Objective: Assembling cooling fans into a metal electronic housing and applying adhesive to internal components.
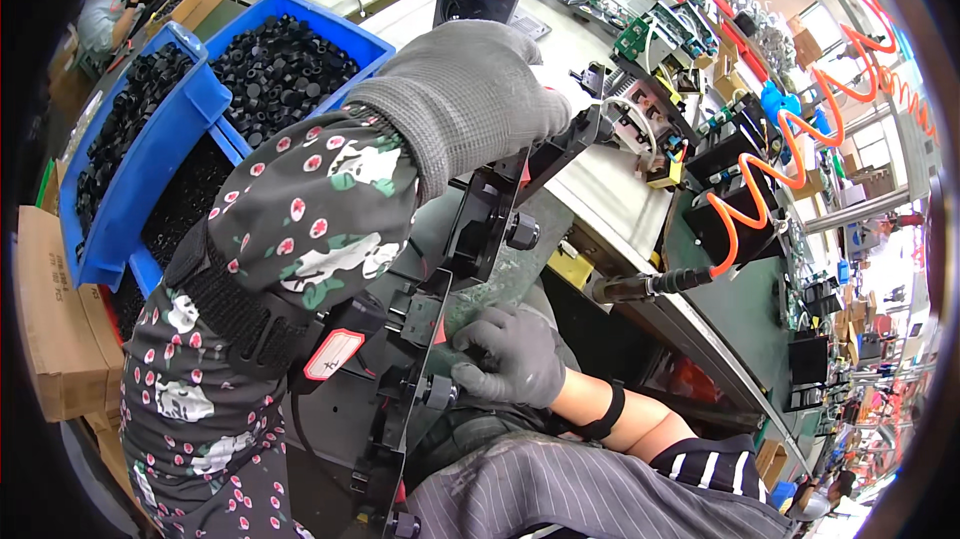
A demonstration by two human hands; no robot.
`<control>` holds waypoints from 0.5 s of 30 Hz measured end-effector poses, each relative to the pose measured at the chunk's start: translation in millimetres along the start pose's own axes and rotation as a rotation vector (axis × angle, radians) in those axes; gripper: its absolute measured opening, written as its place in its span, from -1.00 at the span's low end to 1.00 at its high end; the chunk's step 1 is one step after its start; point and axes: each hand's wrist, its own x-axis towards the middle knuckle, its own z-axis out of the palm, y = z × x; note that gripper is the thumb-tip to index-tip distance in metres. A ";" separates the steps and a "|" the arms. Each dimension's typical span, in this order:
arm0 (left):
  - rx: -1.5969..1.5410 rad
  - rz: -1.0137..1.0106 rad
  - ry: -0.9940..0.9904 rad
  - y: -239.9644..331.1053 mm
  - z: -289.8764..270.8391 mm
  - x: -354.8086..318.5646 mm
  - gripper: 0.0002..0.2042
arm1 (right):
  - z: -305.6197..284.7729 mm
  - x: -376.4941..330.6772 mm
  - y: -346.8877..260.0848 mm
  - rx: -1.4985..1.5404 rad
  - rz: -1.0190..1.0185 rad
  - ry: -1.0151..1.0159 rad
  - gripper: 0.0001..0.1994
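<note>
A long black plastic frame [480, 229] with several round black knobs along one edge slants across my lap. My left hand [470, 79], in a grey knit glove below a floral sleeve, curls over the frame's upper end. Its fingertips are partly hidden there. My right hand [515, 354], also gloved in grey, is beside the middle of the frame. Its thumb and forefinger bend toward each other, close to a black knob [440, 392]. Whatever lies between those fingers, if anything, does not show.
Blue bins [150, 194] of small black caps stand on the left, above a cardboard box [60, 309]. Circuit boards [650, 39] lie on the bench ahead. An air screwdriver [650, 285] on an orange coiled hose [745, 179] is at right. Other people work farther off.
</note>
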 end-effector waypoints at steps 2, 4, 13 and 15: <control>0.008 -0.024 0.017 -2.2 7.6 6.6 -0.80 | 0.7 -0.8 2.9 0.011 0.000 0.003 -0.64; 0.128 0.306 0.100 -10.7 10.2 7.2 -0.54 | 0.9 -2.0 4.6 0.013 0.029 -0.038 -0.63; 0.090 0.151 0.061 -0.3 -2.4 4.7 -0.58 | 1.7 -2.0 5.5 0.022 0.010 -0.014 -0.64; 0.178 0.275 0.088 -8.8 7.0 11.3 -0.58 | 2.5 -2.2 4.9 0.021 0.008 -0.018 -0.64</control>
